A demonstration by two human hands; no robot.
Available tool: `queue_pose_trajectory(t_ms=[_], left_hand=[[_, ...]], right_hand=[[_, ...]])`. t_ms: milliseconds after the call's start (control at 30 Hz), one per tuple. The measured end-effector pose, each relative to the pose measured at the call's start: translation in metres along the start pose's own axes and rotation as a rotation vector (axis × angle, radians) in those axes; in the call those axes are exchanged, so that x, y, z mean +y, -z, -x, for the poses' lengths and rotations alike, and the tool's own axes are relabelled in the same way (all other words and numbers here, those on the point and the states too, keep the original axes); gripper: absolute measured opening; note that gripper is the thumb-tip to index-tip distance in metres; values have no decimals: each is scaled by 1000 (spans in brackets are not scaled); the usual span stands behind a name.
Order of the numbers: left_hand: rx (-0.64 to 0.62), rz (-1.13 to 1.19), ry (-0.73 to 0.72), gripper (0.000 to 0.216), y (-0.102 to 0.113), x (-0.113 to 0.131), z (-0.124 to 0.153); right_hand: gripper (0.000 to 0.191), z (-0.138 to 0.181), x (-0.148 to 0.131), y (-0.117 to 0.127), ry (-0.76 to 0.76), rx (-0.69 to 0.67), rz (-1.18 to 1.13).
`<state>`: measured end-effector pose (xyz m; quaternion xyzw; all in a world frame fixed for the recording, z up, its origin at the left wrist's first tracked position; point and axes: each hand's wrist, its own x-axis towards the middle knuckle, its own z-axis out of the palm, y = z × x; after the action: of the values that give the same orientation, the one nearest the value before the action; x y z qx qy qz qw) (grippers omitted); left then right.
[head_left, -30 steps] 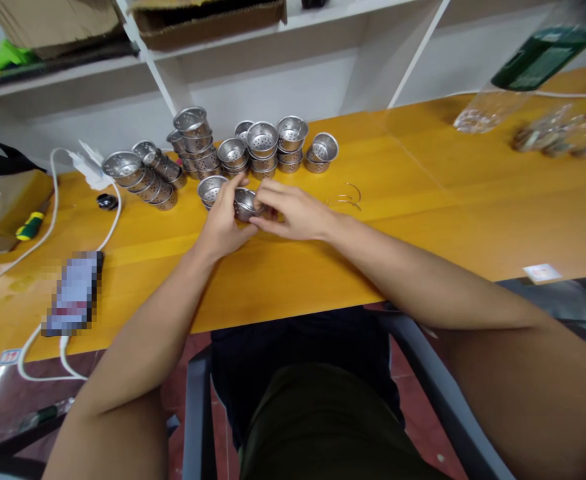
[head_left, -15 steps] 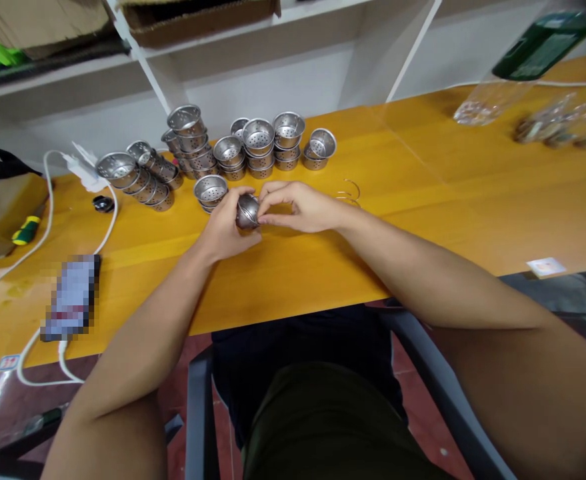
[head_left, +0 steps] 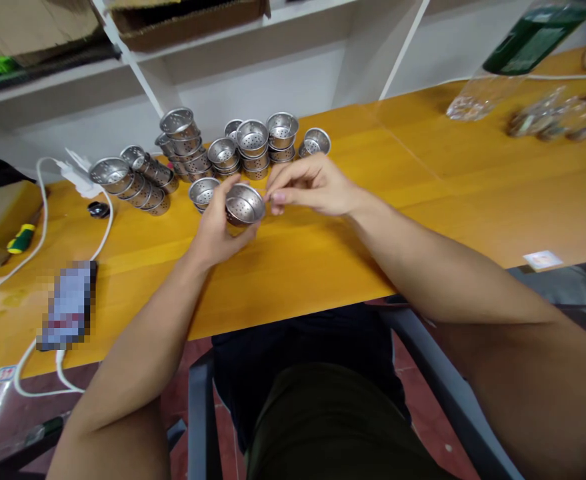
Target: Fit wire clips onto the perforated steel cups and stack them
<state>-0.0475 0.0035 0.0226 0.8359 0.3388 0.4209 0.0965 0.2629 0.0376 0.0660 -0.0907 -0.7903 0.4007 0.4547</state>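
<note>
A perforated metal cup point(head_left: 245, 204) is gripped at its left side by my left hand point(head_left: 216, 227), thumb below and fingers behind. Its open mouth faces up toward me, showing small holes in the bottom. Just right of the rim is my right hand point(head_left: 317, 185), thumb and forefinger pinched together. Whatever is in that pinch, if anything, is too small to make out. Behind my left hand stands another perforated cup point(head_left: 203, 191). Several stacks of the same cups point(head_left: 253, 140) line the back of the table, and a leaning stack point(head_left: 133, 187) is to the left.
The yellow table point(head_left: 473, 200) runs beneath white shelving point(head_left: 273, 67). At left lie a phone point(head_left: 67, 307) with white cables, a power strip point(head_left: 80, 177) and a green-yellow screwdriver handle point(head_left: 21, 239). A plastic bottle point(head_left: 503, 73) and bagged items point(head_left: 547, 120) are at right.
The cup has turned in my left hand, so its open inside now shows. My right hand has moved up and right, off the cup's face. Thin curved wires seen earlier are now hidden.
</note>
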Motion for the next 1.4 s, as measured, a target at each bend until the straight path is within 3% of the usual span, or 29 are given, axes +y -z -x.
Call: queue_pose_trajectory(t_ms=[67, 133, 267, 400, 533, 833, 1033, 1233, 1400], left_hand=[[125, -17, 22, 115, 10, -12, -3], [258, -54, 84, 118, 23, -28, -5], [411, -73, 172, 120, 38, -68, -4], [428, 13, 232, 120, 34, -103, 2], [372, 57, 266, 125, 29, -114, 6], [318, 136, 257, 134, 19, -107, 4], [251, 69, 235, 127, 21, -103, 4], [305, 217, 287, 112, 24, -93, -1], [303, 241, 326, 117, 24, -94, -3]], right_hand=[[56, 3, -2, 19, -52, 59, 104], [52, 8, -2, 39, -156, 34, 338], [30, 15, 4, 68, -460, -254, 817], [25, 15, 5, 70, -691, -402, 945], [35, 12, 3, 61, -671, -332, 960], [38, 10, 9, 37, -578, -346, 933], [38, 8, 4, 22, -541, -332, 889], [39, 7, 7, 14, -520, -311, 857], [40, 5, 9, 14, -534, -306, 870]])
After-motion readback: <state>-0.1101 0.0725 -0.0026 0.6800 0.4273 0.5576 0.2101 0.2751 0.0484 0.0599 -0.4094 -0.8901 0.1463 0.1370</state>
